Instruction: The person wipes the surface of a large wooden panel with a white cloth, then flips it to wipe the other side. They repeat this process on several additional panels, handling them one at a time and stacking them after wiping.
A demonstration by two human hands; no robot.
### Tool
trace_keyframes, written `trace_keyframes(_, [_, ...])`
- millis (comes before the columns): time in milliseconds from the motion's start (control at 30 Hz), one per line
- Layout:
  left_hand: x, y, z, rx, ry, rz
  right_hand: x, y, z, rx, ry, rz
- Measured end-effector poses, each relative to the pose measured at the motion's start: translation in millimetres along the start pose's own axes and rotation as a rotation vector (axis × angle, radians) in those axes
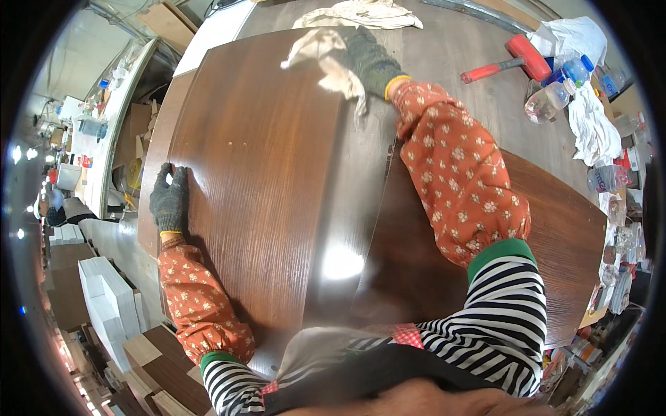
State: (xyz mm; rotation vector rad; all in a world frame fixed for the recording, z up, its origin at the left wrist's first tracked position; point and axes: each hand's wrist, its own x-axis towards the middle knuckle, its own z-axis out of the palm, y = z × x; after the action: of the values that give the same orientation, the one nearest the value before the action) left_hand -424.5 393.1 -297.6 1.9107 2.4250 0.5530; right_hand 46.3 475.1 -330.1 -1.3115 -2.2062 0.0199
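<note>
A long brown wood-grain panel (pixel 257 173) lies on the table in front of me. My left hand (pixel 170 201), in a dark grey knit glove, rests on the panel near its left edge, fingers stretched out and a little apart. My right hand (pixel 374 64), gloved the same way, is at the panel's far right corner. It holds a cream cloth (pixel 329 61), which hangs loose and blurred over the panel's far end. The right fingertips are partly hidden by the cloth.
A second brown panel (pixel 548 229) lies to the right under my right arm. A red mallet (pixel 517 59), plastic bottles (pixel 549 102) and white rags (pixel 595 128) line the right side. Another cream cloth (pixel 368 14) lies at the far edge. White boards (pixel 111 298) are stacked at left.
</note>
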Motion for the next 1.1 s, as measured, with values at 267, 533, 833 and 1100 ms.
trace_keyframes(267, [-1.8, 15.3, -11.0, 0.117, -0.044, -0.035, 32.0, 42.2, 6.6, -0.129, -0.091, 0.022])
trace_keyframes(533, [-2.1, 19.5, -11.0, 0.160, -0.077, -0.029, -49.4, -75.9, -15.1, 0.240, 0.152, 0.038])
trace_keyframes(833, [1.7, 8.8, -5.9, 0.077, -0.035, 0.024, 13.9, 84.3, -12.0, -0.107, 0.385, 0.411])
trace_keyframes(1100, [4.2, -2.9, 0.1, 0.044, 0.021, 0.050, -24.6, 138.9, -50.6, -0.219, -0.127, 0.677])
